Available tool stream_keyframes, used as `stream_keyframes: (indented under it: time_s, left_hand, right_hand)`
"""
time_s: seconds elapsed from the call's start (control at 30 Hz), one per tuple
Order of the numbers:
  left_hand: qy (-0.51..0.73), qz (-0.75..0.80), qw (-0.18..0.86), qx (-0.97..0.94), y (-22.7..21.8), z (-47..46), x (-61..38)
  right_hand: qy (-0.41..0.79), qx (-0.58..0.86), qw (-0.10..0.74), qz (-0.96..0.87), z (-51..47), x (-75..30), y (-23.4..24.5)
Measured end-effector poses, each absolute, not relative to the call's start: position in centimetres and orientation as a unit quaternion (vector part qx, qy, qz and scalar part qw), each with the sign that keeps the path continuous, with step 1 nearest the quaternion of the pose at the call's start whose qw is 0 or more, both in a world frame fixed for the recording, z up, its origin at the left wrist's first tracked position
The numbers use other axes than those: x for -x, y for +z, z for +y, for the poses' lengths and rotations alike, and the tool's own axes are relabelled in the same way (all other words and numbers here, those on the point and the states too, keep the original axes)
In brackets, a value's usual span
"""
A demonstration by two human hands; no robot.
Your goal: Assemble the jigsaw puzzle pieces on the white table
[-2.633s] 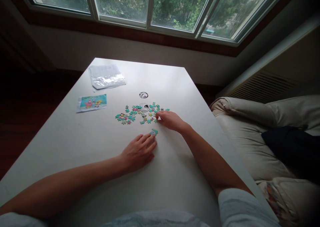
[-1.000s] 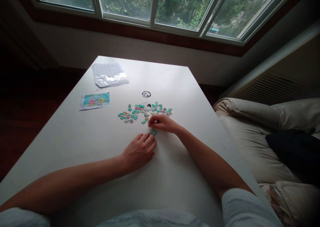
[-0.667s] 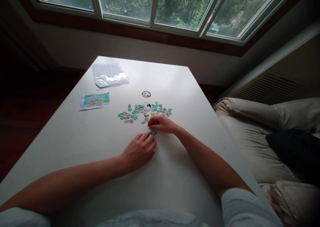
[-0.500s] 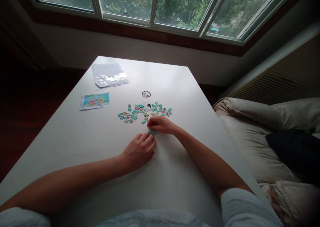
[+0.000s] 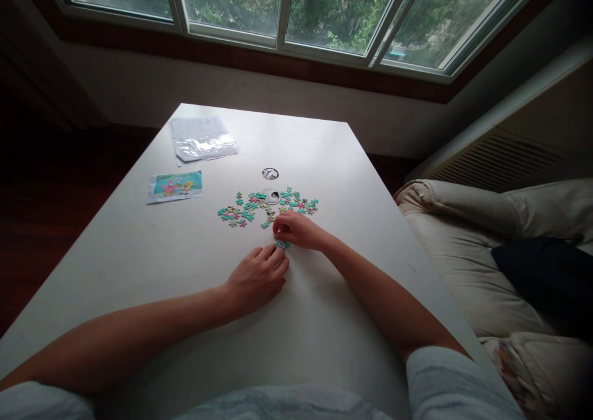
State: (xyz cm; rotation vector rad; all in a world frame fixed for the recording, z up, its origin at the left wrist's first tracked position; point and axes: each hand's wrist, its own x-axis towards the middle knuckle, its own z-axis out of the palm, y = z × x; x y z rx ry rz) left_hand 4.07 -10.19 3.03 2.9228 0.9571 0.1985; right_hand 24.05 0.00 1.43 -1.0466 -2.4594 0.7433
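A small cluster of joined jigsaw pieces [image 5: 281, 244], green with some white, lies on the white table between my hands. My left hand [image 5: 260, 275] is closed at its near side, fingertips gripping the lower edge. From the far side my right hand [image 5: 297, 228] pinches at the upper edge of the cluster, thumb and forefinger together on a jigsaw piece that they mostly cover. Just beyond my hands, loose jigsaw pieces [image 5: 241, 213] in green, pink and yellow are scattered, with more loose pieces [image 5: 302, 205] to the right.
A round white lid-like ring [image 5: 267, 196] sits among the pieces, and a round silvery disc [image 5: 270, 173] lies behind it. On the left are a cartoon picture sheet [image 5: 178, 186] and a clear plastic sleeve with papers [image 5: 204, 141]. A beige sofa [image 5: 458, 253] flanks the table [image 5: 324, 321].
Both hands stay nearly where they were around the joined pieces. The right fingers have shifted very slightly; the loose pieces lie as before.
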Motion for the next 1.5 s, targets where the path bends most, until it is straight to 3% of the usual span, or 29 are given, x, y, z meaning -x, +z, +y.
stream_keyframes:
  time_s: [0.67,0.87,0.97,1.23,1.5]
  left_hand:
    - [0.041,0.309,0.025,-0.95,3.6,-10.1,-4.2]
    - [-0.015,0.308,-0.027,-0.951,4.4,-9.4,-3.5]
    - [-0.026,0.302,-0.03,-0.952,4.9,-8.8,-3.0]
    - [0.014,0.327,0.015,-0.945,5.4,-8.3,-1.4]
    - [0.121,0.374,0.067,-0.917,3.5,-8.6,0.8]
  right_hand:
    - [0.232,0.38,0.235,-0.864,0.0,-23.5,0.0]
    - [0.124,0.388,0.289,-0.866,0.3,-23.7,-0.6]
    - [0.09,0.388,0.279,-0.874,0.2,-23.4,-1.0]
    - [0.091,0.391,0.247,-0.882,0.0,-23.2,-1.0]
    - [0.118,0.431,0.301,-0.843,1.0,-24.1,-1.1]
